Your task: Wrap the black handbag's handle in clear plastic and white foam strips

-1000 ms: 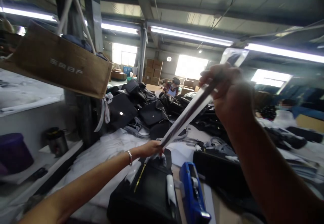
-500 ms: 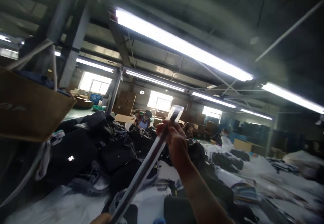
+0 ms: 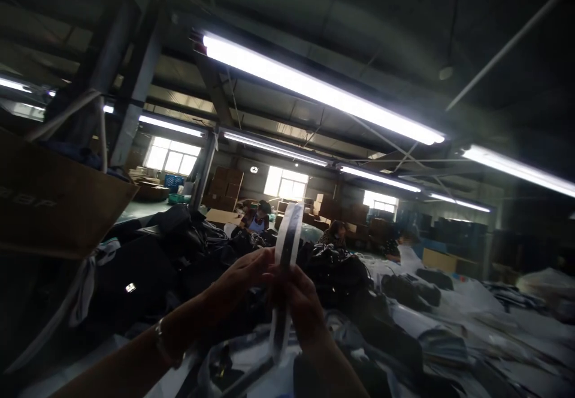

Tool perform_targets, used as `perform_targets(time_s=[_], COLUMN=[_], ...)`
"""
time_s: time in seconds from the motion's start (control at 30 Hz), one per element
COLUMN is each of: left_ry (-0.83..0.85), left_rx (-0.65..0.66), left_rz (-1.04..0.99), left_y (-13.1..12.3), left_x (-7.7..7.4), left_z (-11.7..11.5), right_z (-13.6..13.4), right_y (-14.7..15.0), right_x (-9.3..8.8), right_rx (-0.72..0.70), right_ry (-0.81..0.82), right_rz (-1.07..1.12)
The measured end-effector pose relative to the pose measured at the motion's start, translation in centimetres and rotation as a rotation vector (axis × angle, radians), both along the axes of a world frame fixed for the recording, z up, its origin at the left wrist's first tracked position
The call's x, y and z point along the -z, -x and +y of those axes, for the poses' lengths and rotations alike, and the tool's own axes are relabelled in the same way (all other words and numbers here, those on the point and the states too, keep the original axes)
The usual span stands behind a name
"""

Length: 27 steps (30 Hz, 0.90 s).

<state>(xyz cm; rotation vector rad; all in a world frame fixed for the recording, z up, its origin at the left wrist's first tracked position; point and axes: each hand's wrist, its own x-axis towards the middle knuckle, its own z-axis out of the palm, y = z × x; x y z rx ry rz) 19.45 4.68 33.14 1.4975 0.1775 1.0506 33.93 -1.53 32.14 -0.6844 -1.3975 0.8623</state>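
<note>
The strap (image 3: 286,248) in its clear sleeve hides the fingertips pinching it, its lower end runs behind the right hand (image 3: 302,308), and distant workers (image 3: 258,218) stay indistinct.

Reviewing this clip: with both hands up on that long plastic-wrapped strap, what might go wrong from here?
1. The left hand and right hand pinch the plastic-wrapped strap only near its middle; the slick film may slip through.
2. Its lower end hangs toward the pile of black bags, where it might snag.
3. The view is tilted up at the ceiling lights and the scene is dark, so the hands probably work with little sight of the table.
</note>
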Motion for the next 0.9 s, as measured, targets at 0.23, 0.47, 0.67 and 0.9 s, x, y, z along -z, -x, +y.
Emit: perform_targets(time_s=[0.23,0.47,0.67,0.9], left_ry=[0.134,0.086,0.02,0.02], left_rx=[0.029,-0.045,-0.01,0.163], left_rz=[-0.086,-0.107,-0.036,0.139], left_y=[-4.1,-4.7,-5.8,-4.5], left_x=[2.2,4.0,4.1,4.8], left_z=[-2.4,-3.0,-5.6,-10.1], right_z=[-0.8,-4.7,-7.7,-10.0], right_y=[-0.5,-4.3,-7.1,-7.0], right_x=[6.0,2.9,-3.9,-5.4], right_rx=[-0.028,0.067,0.578,1.208], right_ry=[0.221,0.03,-0.289,-0.894], right_rz=[0.091,-0.289,-0.342,-1.177])
